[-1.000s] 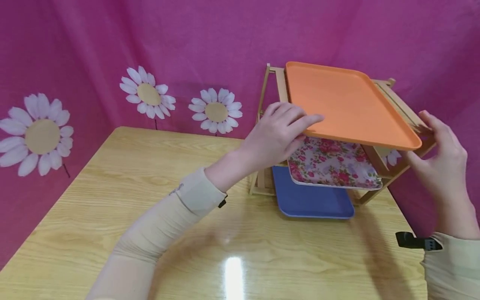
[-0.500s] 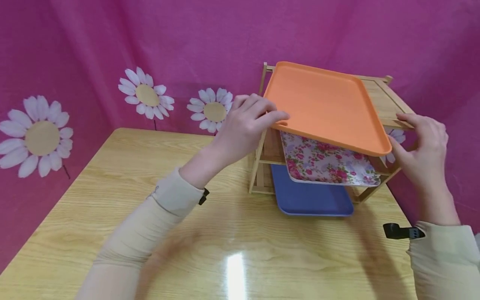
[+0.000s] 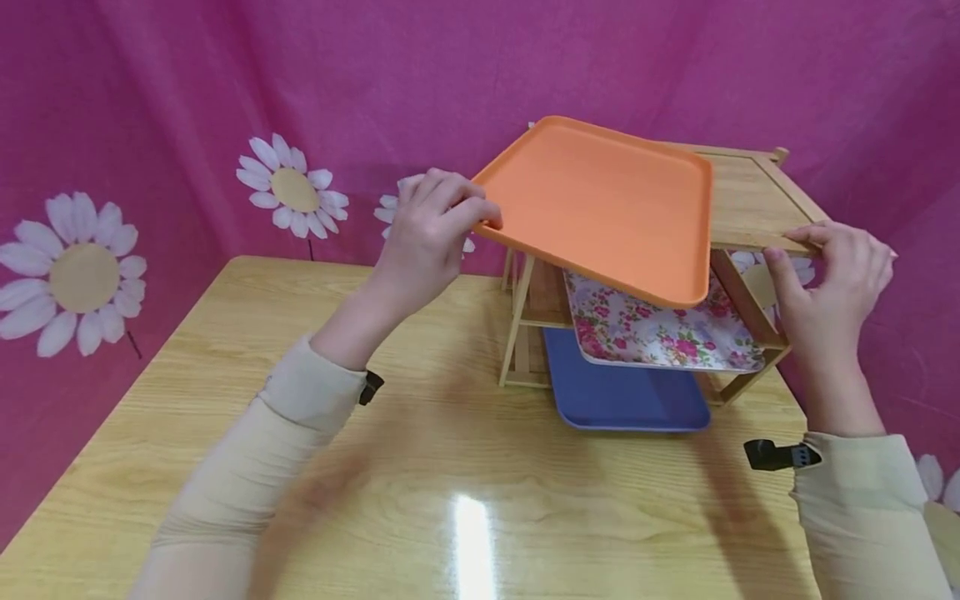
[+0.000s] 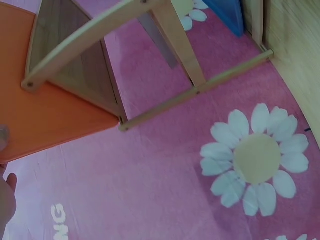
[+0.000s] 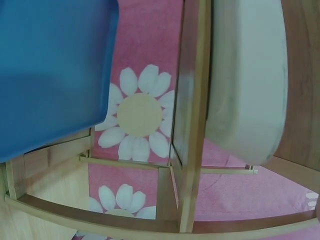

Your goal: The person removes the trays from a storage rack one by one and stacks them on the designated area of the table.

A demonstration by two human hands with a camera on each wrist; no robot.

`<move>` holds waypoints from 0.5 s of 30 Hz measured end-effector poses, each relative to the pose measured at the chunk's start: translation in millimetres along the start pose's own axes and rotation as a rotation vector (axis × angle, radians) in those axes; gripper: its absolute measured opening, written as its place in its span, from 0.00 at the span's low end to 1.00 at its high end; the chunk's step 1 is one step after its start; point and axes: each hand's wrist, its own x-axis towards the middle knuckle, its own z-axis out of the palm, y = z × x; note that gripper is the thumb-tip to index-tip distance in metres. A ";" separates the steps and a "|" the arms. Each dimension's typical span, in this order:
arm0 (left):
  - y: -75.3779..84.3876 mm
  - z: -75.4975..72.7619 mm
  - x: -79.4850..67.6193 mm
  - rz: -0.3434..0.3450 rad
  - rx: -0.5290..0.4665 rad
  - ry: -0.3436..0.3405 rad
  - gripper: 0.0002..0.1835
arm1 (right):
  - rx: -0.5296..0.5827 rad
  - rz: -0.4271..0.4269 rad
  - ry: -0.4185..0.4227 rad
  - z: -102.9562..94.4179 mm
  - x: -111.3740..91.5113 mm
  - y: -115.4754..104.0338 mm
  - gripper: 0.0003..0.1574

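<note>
My left hand [image 3: 429,229] grips the left corner of an orange tray [image 3: 600,208], thumb over its rim. The tray is tilted, its near right corner low, and overlaps the top shelf of a wooden rack [image 3: 750,196]. My right hand [image 3: 836,287] holds the front right edge of that top shelf, fingers on top and thumb at the front. On the middle shelf lies a floral tray [image 3: 660,329], jutting forward; a blue tray [image 3: 630,396] is on the bottom level. In the left wrist view, the orange tray [image 4: 65,120] shows beside the rack's side frame [image 4: 90,42].
The rack stands at the back right of a wood-grain table [image 3: 420,467]. Behind hangs a pink curtain [image 3: 420,75] with daisy prints. The right wrist view shows the blue tray [image 5: 50,75] and the floral tray's pale underside [image 5: 255,75] between the shelves.
My left hand has drawn the orange tray leftward across the rack's top, tilting it. My right hand has left the tray's right side and moved left onto the shelf edge.
</note>
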 end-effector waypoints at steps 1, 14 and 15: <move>-1.8 -1.2 -1.1 -0.015 -0.005 0.004 0.12 | -0.001 -0.001 0.004 0.1 -0.3 0.1 0.41; 32.1 -23.7 -10.5 -0.445 0.049 -0.069 0.40 | -0.006 -0.003 0.068 4.8 -2.2 0.6 0.44; 38.2 -25.9 -10.3 -0.483 0.060 -0.097 0.43 | -0.009 -0.003 0.074 5.0 -2.3 0.6 0.44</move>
